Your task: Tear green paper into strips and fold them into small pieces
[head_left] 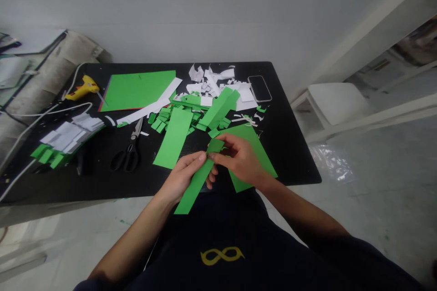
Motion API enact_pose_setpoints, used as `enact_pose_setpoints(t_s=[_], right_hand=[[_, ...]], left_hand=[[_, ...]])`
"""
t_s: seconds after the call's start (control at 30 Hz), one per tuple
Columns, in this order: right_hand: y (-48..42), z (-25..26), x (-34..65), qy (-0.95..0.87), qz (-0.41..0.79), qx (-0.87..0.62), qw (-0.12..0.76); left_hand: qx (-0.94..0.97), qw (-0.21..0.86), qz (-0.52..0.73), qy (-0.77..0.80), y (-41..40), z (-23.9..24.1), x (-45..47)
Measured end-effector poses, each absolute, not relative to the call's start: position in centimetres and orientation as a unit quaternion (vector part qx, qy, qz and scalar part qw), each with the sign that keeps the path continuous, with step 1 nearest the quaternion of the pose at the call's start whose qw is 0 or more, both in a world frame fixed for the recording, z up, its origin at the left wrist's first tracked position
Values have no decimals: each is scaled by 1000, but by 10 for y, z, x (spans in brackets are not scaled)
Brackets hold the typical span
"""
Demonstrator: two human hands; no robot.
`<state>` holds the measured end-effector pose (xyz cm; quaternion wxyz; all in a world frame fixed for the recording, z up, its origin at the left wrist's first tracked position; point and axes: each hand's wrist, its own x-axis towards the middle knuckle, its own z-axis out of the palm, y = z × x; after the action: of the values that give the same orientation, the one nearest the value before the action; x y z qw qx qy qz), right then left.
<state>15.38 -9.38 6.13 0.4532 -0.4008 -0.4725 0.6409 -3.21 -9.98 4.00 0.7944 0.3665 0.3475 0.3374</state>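
Bare left hand (184, 172), bare right hand (241, 158) close together above near edge of black tabletop (297, 154); thumbs and fingers (212, 177) pinching; forearms (134, 236) converging.

A rectangular, black-screened phone (261, 88) lies face-up; a white, flat-topped stool (336, 102) stands beyond crumpled clear wrapping (332, 163), probably plastic.

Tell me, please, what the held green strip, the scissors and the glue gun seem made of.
Green strip: probably matte paper or thin card; flat, crisp-edged. Scissors: likely metal blades, dull grey; handles perhaps plastic, plain black. Glue gun: probably smooth plastic, evenly yellow.
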Motion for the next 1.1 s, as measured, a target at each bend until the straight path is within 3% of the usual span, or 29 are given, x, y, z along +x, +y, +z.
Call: enact_pose_setpoints(t_s=[0.27,0.73,1.1], right_hand=[[-93,54,156,-506,570,-446,469],[-99,58,153,-458,564,-462,509],[-99,61,153,-451,551,-459,531]], left_hand=[[428,736,367,374,-102,44,-27],[548,593,365,464,-109,47,-27],[559,586,395,434,-106,57,-29]])
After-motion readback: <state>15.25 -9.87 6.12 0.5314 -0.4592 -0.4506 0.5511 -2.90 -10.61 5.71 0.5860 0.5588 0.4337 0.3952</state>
